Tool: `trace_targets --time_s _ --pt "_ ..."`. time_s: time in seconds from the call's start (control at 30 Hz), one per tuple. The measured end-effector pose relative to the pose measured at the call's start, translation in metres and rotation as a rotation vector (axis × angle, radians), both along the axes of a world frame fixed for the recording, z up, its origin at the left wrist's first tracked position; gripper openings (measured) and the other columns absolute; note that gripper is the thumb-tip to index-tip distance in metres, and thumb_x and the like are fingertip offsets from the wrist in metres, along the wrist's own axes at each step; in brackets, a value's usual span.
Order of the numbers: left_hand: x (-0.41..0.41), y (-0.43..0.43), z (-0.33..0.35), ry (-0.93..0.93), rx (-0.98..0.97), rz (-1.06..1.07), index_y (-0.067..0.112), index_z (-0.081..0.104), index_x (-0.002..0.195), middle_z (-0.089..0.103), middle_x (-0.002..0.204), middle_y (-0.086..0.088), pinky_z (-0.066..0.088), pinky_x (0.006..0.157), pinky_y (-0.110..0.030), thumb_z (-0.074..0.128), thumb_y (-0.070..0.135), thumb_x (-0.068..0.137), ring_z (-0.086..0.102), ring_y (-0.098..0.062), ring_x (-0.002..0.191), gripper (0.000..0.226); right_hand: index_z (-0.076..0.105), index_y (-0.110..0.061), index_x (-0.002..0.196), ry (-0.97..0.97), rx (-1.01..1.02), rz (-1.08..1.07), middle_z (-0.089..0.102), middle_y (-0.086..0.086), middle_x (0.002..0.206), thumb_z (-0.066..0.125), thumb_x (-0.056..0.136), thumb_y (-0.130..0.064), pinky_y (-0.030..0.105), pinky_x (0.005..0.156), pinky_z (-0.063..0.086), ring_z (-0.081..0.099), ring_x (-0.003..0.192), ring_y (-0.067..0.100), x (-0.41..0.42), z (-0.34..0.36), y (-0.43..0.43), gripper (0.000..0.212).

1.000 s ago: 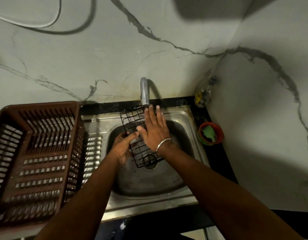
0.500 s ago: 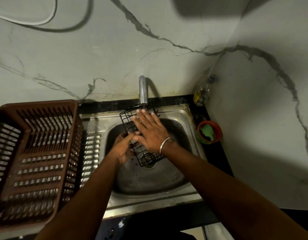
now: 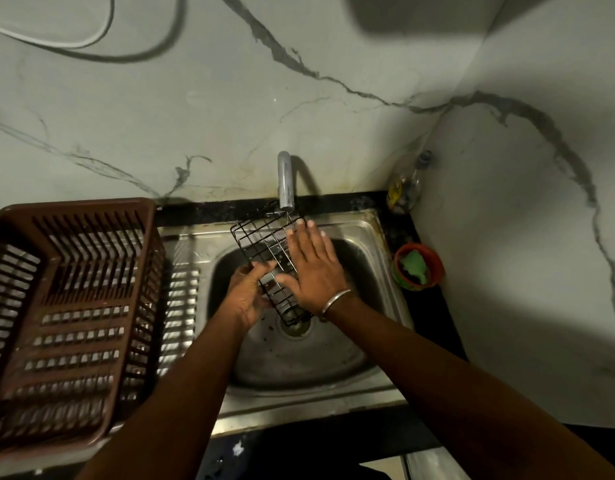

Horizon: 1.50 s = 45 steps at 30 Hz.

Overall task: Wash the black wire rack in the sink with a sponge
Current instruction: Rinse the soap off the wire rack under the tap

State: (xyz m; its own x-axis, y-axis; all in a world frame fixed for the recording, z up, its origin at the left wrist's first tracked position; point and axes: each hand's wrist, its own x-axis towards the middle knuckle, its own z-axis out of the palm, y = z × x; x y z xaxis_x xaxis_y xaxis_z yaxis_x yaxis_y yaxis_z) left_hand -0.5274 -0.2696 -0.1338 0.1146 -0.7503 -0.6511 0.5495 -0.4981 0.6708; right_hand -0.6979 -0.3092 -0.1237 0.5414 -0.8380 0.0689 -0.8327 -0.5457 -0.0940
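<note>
The black wire rack (image 3: pixel 261 242) stands tilted in the steel sink (image 3: pixel 361 233), its top end just under the tap (image 3: pixel 285 181) and its lower end near the drain (image 3: pixel 295 325). My left hand (image 3: pixel 245 296) grips the rack's left edge from below, thumb over a wire. My right hand (image 3: pixel 314 268) lies flat on the rack's face with straight fingers, a metal bangle at its wrist. A green sponge (image 3: pixel 414 265) sits in an orange bowl (image 3: pixel 434 263) right of the sink, away from both hands.
A brown slatted plastic dish basket (image 3: pixel 70 306) fills the draining board on the left. A small glass bottle (image 3: pixel 404 188) stands in the back right corner. Marble walls close the back and right side. A cable (image 3: pixel 91 39) hangs on the wall at upper left.
My right hand has slid along the rack's face, first toward the upper left and then back toward the right. The rack's top end stays under the tap.
</note>
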Motion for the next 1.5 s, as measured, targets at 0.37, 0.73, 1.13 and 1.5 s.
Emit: trace_targets --time_s 0.37,0.73,1.13,1.5 --pt "0.003 -0.003 0.0 0.032 -0.001 0.109 0.02 0.058 0.126 0.072 0.117 -0.001 0.051 0.089 -0.062 0.079 0.019 0.091 0.066 -0.035 0.113 0.041 0.002 -0.013 0.167 -0.077 0.044 -0.116 -0.009 0.014 0.174 0.018 0.102 -0.073 0.053 0.131 0.0 -0.014 0.161 0.031 -0.011 -0.002 0.009 0.09" --pt "-0.001 -0.003 0.007 0.067 -0.048 0.166 0.013 0.058 0.147 0.067 0.143 -0.009 0.053 0.093 -0.068 0.103 0.043 0.04 0.06 -0.042 0.129 0.121 0.004 -0.016 0.168 -0.052 0.0 -0.117 -0.009 0.017 0.174 0.026 0.101 -0.075 0.061 0.128 0.006 -0.012 0.161 0.033 -0.024 -0.004 0.015 0.092" --pt "-0.025 0.007 0.012 0.203 0.01 0.17 0.011 0.068 0.112 0.064 0.126 -0.014 0.055 0.095 -0.062 0.081 0.025 0.08 0.061 -0.036 0.109 0.037 0.001 -0.024 0.163 -0.065 0.326 -0.334 -0.009 0.013 0.173 0.072 0.061 -0.084 0.079 0.118 0.012 -0.01 0.16 0.038 0.008 0.035 0.007 0.139" --pt "0.023 -0.003 0.014 0.013 -0.13 0.124 0.011 0.061 0.145 0.075 0.123 -0.009 0.058 0.092 -0.065 0.085 0.068 0.076 0.069 -0.032 0.116 0.093 0.004 -0.042 0.159 -0.12 0.276 -0.262 0.004 0.016 0.171 0.082 0.056 -0.066 0.067 0.116 0.019 0.004 0.157 0.04 -0.015 0.041 0.003 0.132"
